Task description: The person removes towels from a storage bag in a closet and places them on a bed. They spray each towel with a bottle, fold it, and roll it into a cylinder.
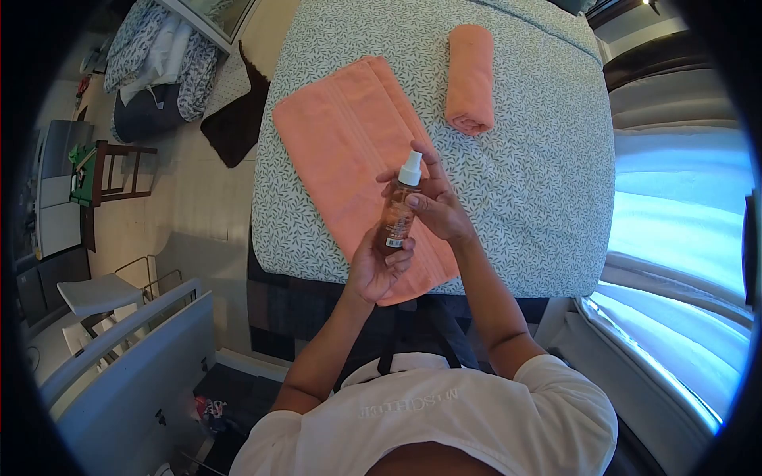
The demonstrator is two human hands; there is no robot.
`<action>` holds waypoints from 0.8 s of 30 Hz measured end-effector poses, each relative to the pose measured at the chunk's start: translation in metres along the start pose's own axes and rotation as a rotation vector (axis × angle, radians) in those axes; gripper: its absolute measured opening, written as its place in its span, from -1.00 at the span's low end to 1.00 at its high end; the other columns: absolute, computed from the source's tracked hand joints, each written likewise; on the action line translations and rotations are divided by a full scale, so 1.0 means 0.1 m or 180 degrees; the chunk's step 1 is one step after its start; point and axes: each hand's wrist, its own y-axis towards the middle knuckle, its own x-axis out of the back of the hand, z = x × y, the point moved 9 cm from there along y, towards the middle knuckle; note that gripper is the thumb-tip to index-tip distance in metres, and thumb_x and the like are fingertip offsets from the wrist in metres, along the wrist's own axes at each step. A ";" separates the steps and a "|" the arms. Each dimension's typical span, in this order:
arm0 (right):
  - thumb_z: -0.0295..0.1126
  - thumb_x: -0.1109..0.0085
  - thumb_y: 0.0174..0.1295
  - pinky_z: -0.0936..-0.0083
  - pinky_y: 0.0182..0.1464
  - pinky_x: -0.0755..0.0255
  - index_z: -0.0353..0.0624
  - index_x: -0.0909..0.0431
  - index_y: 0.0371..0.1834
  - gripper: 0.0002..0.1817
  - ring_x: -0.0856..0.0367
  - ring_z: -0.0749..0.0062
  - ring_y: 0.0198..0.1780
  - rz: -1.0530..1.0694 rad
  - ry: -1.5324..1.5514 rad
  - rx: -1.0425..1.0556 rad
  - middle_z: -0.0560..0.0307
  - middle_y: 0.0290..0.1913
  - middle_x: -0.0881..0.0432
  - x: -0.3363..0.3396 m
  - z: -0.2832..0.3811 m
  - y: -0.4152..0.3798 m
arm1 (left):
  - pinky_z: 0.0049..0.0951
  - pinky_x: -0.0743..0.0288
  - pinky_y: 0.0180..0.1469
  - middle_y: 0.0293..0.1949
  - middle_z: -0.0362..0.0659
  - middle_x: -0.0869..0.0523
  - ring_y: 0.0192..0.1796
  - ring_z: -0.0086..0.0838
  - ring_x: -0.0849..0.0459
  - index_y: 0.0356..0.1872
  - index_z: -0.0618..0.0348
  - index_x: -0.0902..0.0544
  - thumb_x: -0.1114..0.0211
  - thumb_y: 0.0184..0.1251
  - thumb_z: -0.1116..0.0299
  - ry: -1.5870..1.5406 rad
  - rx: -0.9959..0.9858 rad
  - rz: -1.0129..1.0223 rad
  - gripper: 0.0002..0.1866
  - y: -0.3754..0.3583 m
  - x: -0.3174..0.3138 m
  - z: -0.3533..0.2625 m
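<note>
The left hand (379,268) grips the lower part of a brown spray bottle (399,208), fingers wrapped round it. The right hand (435,205) closes on the bottle's upper part, just below its white nozzle. Directly beneath both hands lies a flat peach towel (341,143) on the leaf-patterned bed (540,174). Beyond the right hand rests a rolled peach towel (470,78).
</note>
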 end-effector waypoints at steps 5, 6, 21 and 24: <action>-0.54 -0.19 0.10 0.32 -0.09 -0.50 0.16 0.08 0.40 -0.16 -0.56 0.30 -0.13 -0.0315 0.0021 0.0316 -0.03 -0.18 -0.50 -0.03 -0.14 0.19 | -0.73 -0.13 -0.64 -0.47 -0.07 -0.46 -0.67 -0.69 -0.21 0.04 0.25 -0.38 0.13 0.46 0.10 -0.0612 0.0755 0.0086 -0.59 0.04 0.05 -0.10; -0.55 -0.19 0.08 0.34 -0.20 -0.53 0.13 0.05 0.39 -0.17 -0.58 0.28 -0.22 -0.0390 -0.0077 0.0476 -0.02 -0.25 -0.49 -0.03 -0.13 0.22 | -0.75 -0.08 -0.68 -0.50 -0.10 -0.43 -0.69 -0.70 -0.18 0.03 0.24 -0.38 0.12 0.45 0.08 -0.0725 0.0952 0.0076 -0.59 0.04 0.09 -0.09; -0.49 -0.17 0.01 0.26 -0.39 -0.46 0.07 -0.25 0.14 -0.43 -0.58 0.04 -0.36 -0.2264 -0.4066 0.0112 -0.01 -0.28 -0.54 1.09 -0.77 0.31 | -0.63 -0.20 -0.62 -0.58 -0.28 -0.47 -0.64 -0.64 -0.33 -0.28 0.18 -0.53 -0.16 0.31 0.27 0.1883 -0.0706 -0.2841 -0.82 -0.57 1.52 -1.24; -0.48 -0.17 0.00 0.22 -0.37 -0.47 0.08 -0.29 0.12 -0.46 -0.58 0.01 -0.32 -0.2037 -0.4242 -0.0200 -0.02 -0.22 -0.53 1.07 -1.00 -0.03 | -0.64 -0.21 -0.62 -0.58 -0.29 -0.46 -0.61 -0.65 -0.35 -0.29 0.17 -0.52 -0.16 0.31 0.28 0.2677 -0.1301 -0.2985 -0.84 -0.50 1.35 -1.80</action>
